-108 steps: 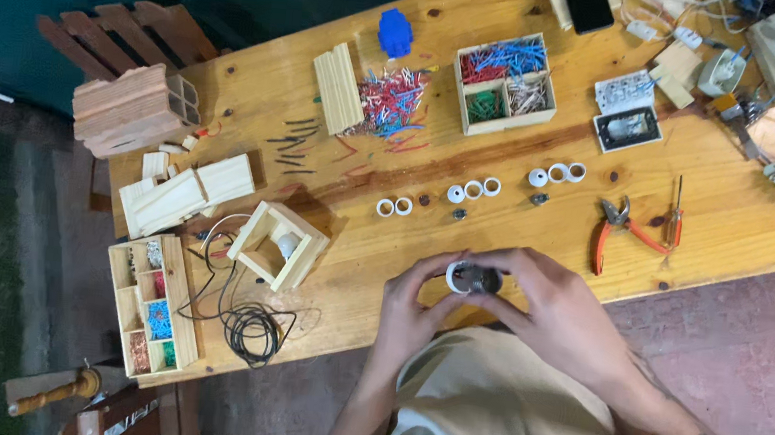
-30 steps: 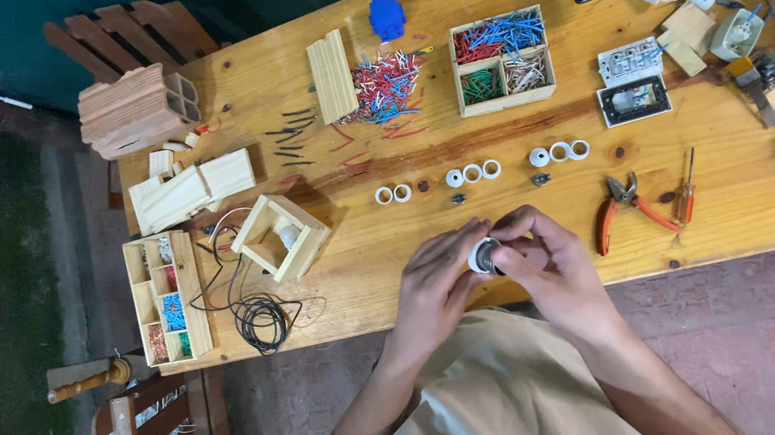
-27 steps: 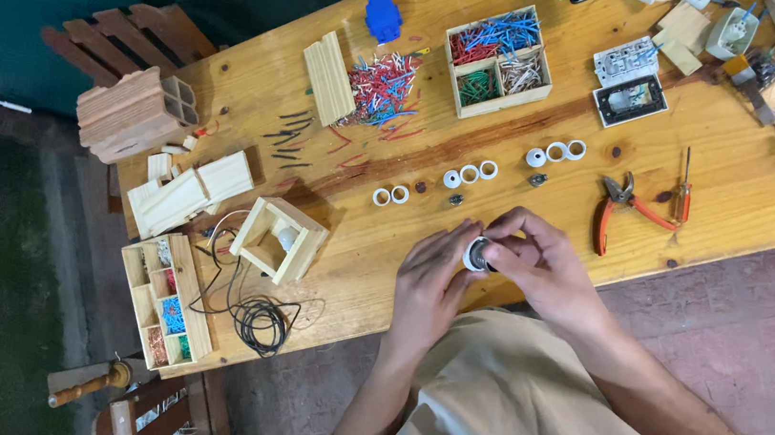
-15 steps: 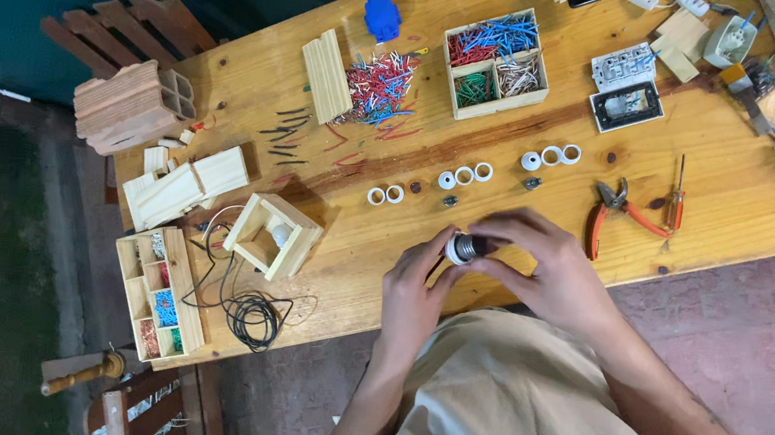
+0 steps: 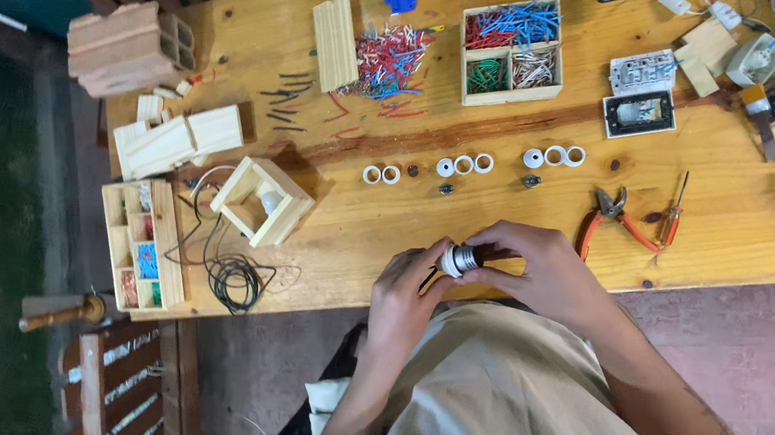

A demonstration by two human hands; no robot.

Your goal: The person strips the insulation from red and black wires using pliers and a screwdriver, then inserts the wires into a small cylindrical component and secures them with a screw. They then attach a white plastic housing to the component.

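Both my hands meet over the near edge of a wooden workbench (image 5: pixel 751 227). Between them sits a small lamp socket (image 5: pixel 459 258) with a white collar and a ribbed metal thread. My left hand (image 5: pixel 404 291) pinches its white end with fingertips. My right hand (image 5: pixel 540 270) wraps the other end from the right. Just beyond, several white plastic rings (image 5: pixel 470 165) lie in a loose row with a few small dark pieces.
Orange-handled pliers (image 5: pixel 619 220) and a screwdriver (image 5: pixel 673 213) lie to the right. A divided box of coloured wires (image 5: pixel 512 39), loose wire pieces (image 5: pixel 387 54), a small wooden frame with a bulb (image 5: pixel 263 201), a black cable coil (image 5: pixel 232 280) and a compartment tray (image 5: pixel 143 245) stand further off.
The view has shifted slightly. My hands stay together on the socket, with the fingers regripped around it and the metal thread now showing more.
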